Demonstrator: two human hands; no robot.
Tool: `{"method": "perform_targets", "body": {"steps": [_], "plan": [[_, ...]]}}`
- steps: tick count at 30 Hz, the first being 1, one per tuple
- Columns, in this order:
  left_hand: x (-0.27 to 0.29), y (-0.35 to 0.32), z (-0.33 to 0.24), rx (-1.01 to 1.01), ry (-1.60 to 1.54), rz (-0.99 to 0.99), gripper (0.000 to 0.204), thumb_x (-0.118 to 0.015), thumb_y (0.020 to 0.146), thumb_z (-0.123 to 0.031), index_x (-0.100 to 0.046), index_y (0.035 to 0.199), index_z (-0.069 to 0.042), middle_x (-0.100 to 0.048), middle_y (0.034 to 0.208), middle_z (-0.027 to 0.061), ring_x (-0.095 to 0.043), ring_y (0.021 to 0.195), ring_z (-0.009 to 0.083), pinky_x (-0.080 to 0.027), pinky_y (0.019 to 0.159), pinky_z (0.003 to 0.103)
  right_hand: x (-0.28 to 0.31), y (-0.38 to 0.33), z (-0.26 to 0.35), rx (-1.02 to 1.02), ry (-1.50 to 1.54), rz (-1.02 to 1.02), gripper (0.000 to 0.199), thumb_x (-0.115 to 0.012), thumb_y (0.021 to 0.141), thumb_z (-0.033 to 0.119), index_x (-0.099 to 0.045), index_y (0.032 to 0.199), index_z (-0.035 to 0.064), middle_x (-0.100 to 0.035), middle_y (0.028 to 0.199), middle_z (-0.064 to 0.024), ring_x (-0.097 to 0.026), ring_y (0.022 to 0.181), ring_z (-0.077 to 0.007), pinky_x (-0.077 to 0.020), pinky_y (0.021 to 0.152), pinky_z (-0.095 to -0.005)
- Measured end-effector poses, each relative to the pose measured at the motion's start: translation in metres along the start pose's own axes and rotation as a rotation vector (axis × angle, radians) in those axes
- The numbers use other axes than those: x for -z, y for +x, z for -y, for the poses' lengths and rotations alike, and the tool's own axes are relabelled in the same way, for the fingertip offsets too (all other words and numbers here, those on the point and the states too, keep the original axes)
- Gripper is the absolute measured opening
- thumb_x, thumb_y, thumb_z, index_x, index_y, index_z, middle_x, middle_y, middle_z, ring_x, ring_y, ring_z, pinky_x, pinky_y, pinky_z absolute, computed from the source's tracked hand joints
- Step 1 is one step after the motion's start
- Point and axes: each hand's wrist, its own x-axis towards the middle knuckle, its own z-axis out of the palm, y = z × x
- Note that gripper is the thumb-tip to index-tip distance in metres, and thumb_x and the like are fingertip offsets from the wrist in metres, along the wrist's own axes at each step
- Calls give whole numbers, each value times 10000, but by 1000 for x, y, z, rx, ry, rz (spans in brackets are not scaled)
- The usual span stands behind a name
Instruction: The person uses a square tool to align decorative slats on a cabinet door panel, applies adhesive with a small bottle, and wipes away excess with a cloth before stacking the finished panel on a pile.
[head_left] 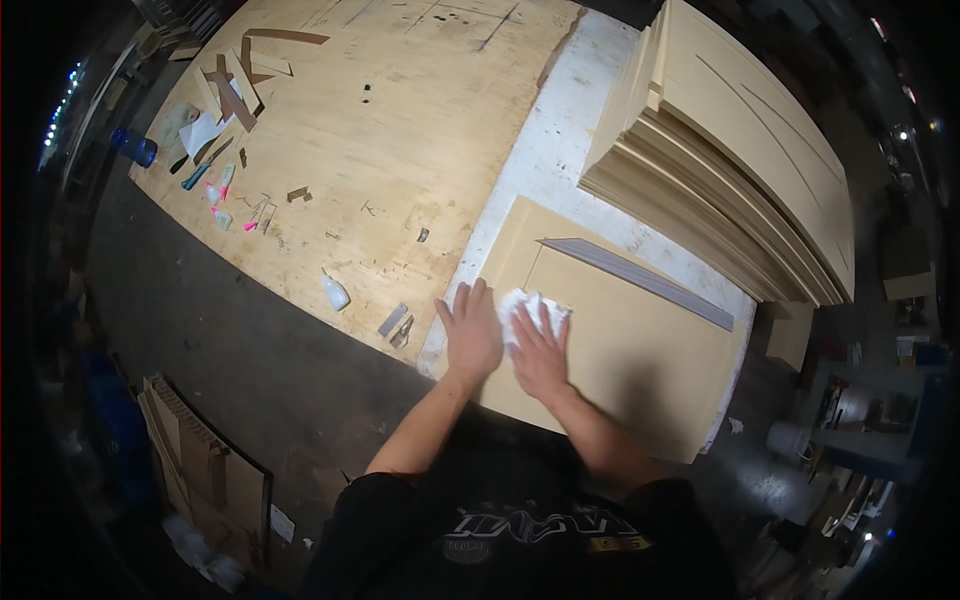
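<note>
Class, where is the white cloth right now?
In the head view, the cloth lies under the right hand on the beige panel, beside the left hand.

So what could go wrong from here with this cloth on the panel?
Your right hand presses the white cloth near the gray strip lying across the panel, so a wider sweep might knock that strip. The small white bottle lies near the wooden tabletop's edge and could roll off if bumped.
</note>
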Motion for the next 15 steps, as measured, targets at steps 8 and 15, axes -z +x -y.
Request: {"method": "perform_targets", "body": {"steps": [8, 15], "plan": [[-5, -5, 10, 22, 1, -13, 514, -580, 988, -167, -524, 1479, -26, -438, 1613, 157, -321, 1509, 450, -125, 1203, 771, 36, -76, -36, -88, -96, 127, 572, -615, 997, 270, -530, 1546, 138, -407, 1683, -51, -282, 1580, -391, -128, 1234, -724], [-7, -3, 10, -36, -15, -36, 496, -537, 991, -145, -528, 1472, -22, -436, 1610, 179, -326, 1496, 474, -128, 1184, 790, 9, 12, 12, 57, -124, -144, 553, -666, 959, 280, -576, 1487, 140, -479, 1605, -33, -393, 1497, -356, -221, 1197, -712]]}}
